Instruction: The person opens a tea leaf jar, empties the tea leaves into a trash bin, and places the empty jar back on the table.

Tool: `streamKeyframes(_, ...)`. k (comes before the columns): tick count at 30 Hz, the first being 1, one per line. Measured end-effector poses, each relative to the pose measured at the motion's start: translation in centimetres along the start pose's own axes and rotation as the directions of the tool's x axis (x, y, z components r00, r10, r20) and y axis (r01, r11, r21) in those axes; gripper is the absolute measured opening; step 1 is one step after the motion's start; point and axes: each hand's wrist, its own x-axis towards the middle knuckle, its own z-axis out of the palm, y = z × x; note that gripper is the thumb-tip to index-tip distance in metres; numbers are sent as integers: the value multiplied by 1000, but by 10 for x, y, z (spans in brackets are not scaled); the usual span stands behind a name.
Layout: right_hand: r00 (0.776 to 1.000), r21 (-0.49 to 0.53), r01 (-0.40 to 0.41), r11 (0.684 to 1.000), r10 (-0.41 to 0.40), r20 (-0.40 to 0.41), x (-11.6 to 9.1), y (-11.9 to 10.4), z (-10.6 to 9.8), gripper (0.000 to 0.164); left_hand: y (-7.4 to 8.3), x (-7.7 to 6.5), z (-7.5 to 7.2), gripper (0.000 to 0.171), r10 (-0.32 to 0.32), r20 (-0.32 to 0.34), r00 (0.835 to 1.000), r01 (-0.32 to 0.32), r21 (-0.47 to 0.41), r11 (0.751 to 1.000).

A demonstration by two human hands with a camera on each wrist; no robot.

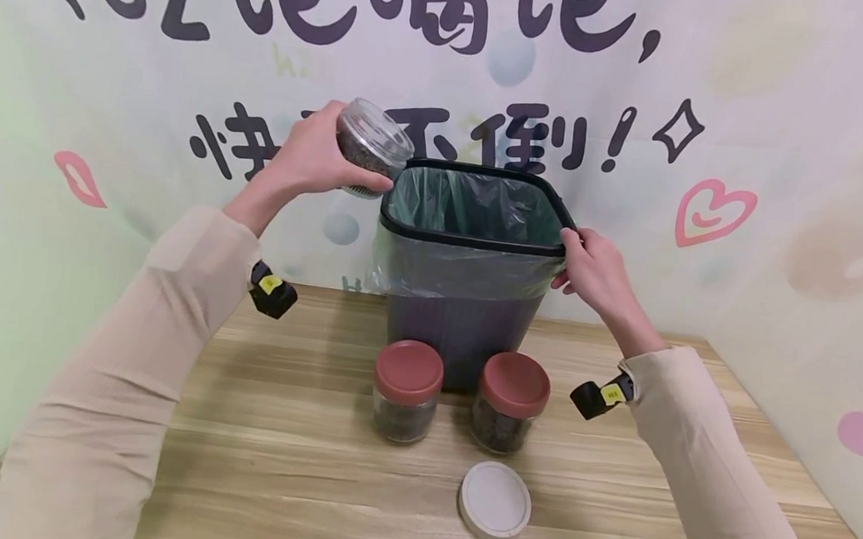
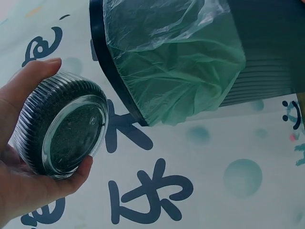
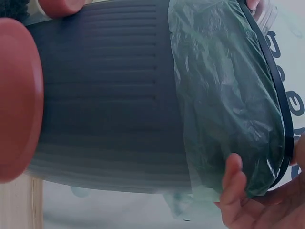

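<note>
My left hand (image 1: pixel 315 154) grips a clear ribbed glass jar (image 1: pixel 373 140) with dark contents, tilted with its open mouth towards the trash can (image 1: pixel 466 318). In the left wrist view the thumb and fingers wrap the jar (image 2: pixel 71 124), its round base facing the camera. My right hand (image 1: pixel 595 268) holds the can's black rim (image 1: pixel 478 243) at its right corner. A greenish clear liner bag (image 1: pixel 474 201) lines the can and folds over its outside. In the right wrist view, fingers (image 3: pixel 233 186) curl beside the bag below the rim.
Two jars with red lids, a left one (image 1: pixel 406 393) and a right one (image 1: pixel 510 404), stand before the can on the wooden table (image 1: pixel 275 459). A round white lid (image 1: pixel 494 502) lies nearer. Behind hangs a printed backdrop (image 1: pixel 748 141).
</note>
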Motion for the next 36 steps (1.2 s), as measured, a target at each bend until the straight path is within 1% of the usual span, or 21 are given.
streamKeyframes(3, 1000, 50, -10, 999, 10, 3, 2, -3, 1, 44, 6, 7, 0, 89, 33, 10, 999, -33, 41, 999)
streamKeyframes(5, 1000, 63, -17, 998, 17, 4, 2, -4, 1, 43, 9, 11, 1, 87, 40, 22, 999, -41, 59, 997)
streamKeyframes(10, 1000, 49, -18, 999, 18, 0, 5, -5, 2, 44, 15, 17, 4, 87, 43, 44, 998, -48, 103, 994)
streamKeyframes(14, 1000, 43, -14, 999, 14, -9, 6, -5, 3, 43, 20, 20, 7, 85, 69, 52, 996, -75, 132, 988)
streamKeyframes(19, 1000, 43, -10, 999, 11, -9, 6, -4, 2, 43, 26, 25, 11, 82, 117, 65, 991, -126, 158, 979)
streamKeyframes(23, 1000, 39, -11, 999, 11, -8, 6, -4, 2, 42, 32, 29, 16, 83, 152, 94, 984, -169, 212, 962)
streamKeyframes(27, 1000, 40, -11, 999, 12, -10, 6, -3, 3, 42, 38, 33, 22, 84, 156, 121, 980, -184, 279, 943)
streamKeyframes(33, 1000, 37, -14, 999, 15, -5, 6, -2, 4, 41, 45, 38, 31, 88, 178, 148, 973, -223, 400, 889)
streamKeyframes(36, 1000, 35, -14, 999, 15, -7, 7, -2, 4, 41, 48, 40, 36, 88, 176, 161, 971, -231, 446, 865)
